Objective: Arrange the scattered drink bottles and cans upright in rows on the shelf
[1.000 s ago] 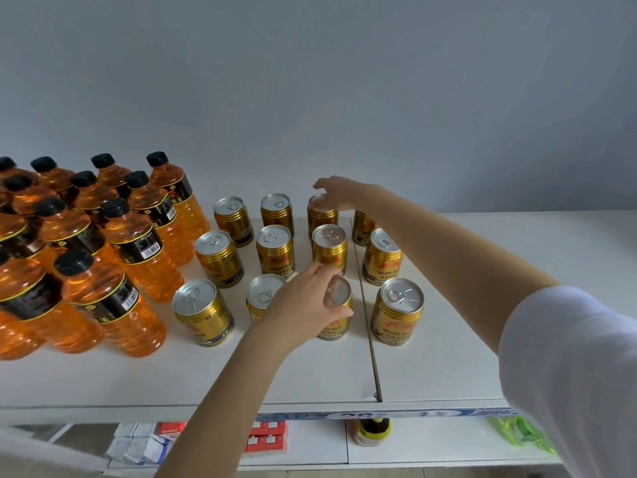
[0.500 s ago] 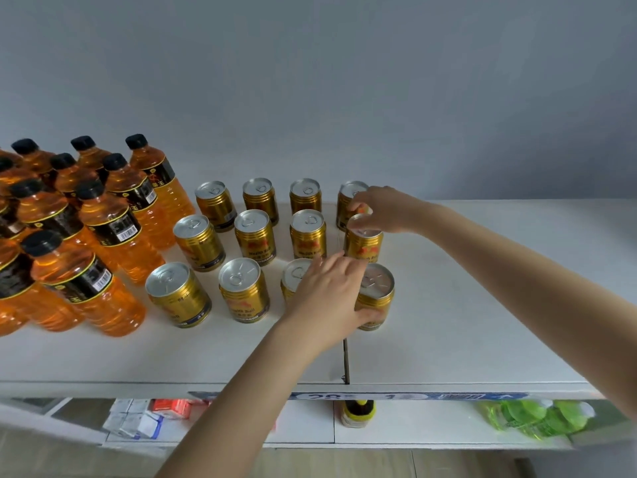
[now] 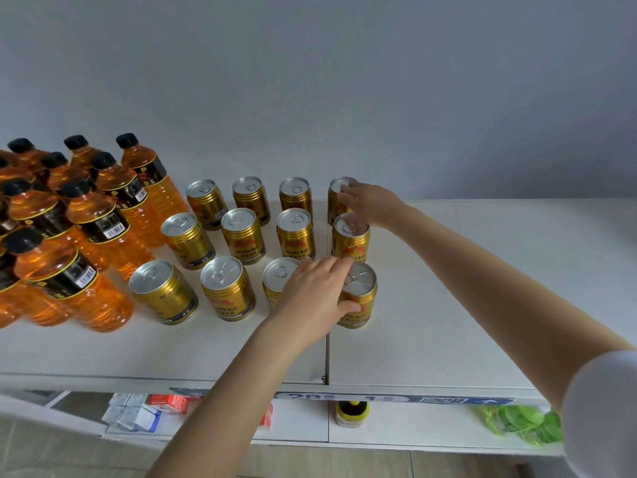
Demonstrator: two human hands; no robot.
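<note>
1. My left hand grips the front can of the rightmost column, thumb against its side and fingers across the lid. It stands upright near the shelf's front edge, just right of the seam.
2. My right hand reaches the rear can by the back edge. Its fingers lie on the lid, but I cannot tell whether they clasp it or merely touch.
3. My left palm overhangs the neighbouring can, so sliding the gripped one leftward could knock that one askew.
4. My right wrist sits just behind the middle can, and a careless pull back could tip it forward.
5. Dragging a base across the seam might catch it and topple the can.
6. The bottles stand crowded toward the left edge, so a rolling can could reach them.
</note>
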